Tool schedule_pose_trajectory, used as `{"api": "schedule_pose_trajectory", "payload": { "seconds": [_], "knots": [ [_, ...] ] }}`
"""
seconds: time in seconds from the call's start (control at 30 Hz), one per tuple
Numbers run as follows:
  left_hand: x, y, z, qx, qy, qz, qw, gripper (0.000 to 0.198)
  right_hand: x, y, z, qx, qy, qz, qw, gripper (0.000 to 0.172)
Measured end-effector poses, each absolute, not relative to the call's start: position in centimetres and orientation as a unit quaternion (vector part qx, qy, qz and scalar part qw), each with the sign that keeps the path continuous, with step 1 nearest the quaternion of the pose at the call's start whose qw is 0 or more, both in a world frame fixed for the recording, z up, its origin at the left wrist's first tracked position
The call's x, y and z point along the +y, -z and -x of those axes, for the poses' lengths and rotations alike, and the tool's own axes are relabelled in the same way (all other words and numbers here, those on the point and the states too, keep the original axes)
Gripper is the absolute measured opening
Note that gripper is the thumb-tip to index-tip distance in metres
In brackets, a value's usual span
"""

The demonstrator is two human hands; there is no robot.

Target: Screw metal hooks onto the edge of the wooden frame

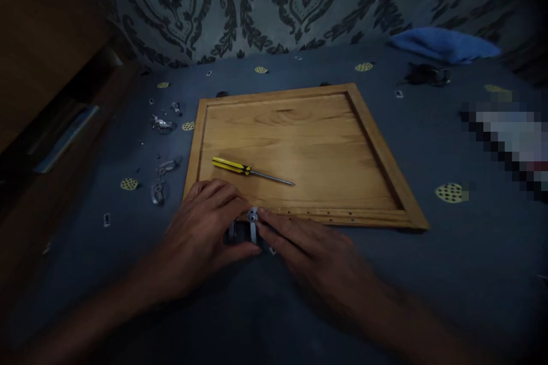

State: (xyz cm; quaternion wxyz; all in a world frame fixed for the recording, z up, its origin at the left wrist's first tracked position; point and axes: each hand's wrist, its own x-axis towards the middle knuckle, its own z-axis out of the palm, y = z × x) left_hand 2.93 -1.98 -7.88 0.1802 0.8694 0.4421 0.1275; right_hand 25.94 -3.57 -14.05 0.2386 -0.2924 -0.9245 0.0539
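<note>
A wooden cabinet door panel point(385, 154) with a raised frame lies flat on a blue-grey cloth. On it rests a yellow-and-black screwdriver point(250, 170), touched by neither hand. At the panel's near edge both hands meet on a small metal hinge point(252, 221). My left hand point(205, 222) curls around the hinge from the left, fingers closed on it. My right hand point(308, 248) presses its fingertips on the hinge from the right. A row of small holes runs along the near frame rail beside the hinge.
Several loose metal hinges and parts point(161, 174) lie left of the panel. Yellow perforated discs point(451, 192) are scattered on the cloth. A blue cloth point(445, 44) and a dark object sit at the back right. Wooden furniture point(38, 68) stands at the left.
</note>
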Motion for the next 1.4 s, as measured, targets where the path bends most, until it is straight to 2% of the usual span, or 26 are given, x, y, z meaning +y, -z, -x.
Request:
{"api": "schedule_pose_trajectory", "payload": {
  "seconds": [0.23, 0.5, 0.83, 1.13, 1.4],
  "knots": [
    [-2.0, 8.1, -2.9, 0.456, -0.125, -0.864, 0.173, 0.033, -4.0, 14.5, -26.2, -0.920, -0.119, 0.295, 0.231, 0.051],
    [-1.9, 8.0, -2.9, 0.455, -0.127, -0.861, 0.188, 0.034, -4.0, 14.5, -26.2, -0.924, -0.097, 0.288, 0.233, 0.048],
    [-1.8, 8.0, -2.9, 0.451, -0.133, -0.864, 0.179, 0.034, -4.5, 14.7, -26.3, -0.920, -0.102, 0.306, 0.224, 0.053],
    [-1.8, 7.9, -2.9, 0.451, -0.131, -0.863, 0.184, 0.036, -4.0, 13.9, -26.3, -0.931, -0.070, 0.278, 0.224, 0.046],
    [-1.7, 7.9, -3.0, 0.444, -0.143, -0.863, 0.192, 0.035, -4.0, 13.7, -26.2, -0.933, -0.072, 0.279, 0.216, 0.049]
  ]
}}
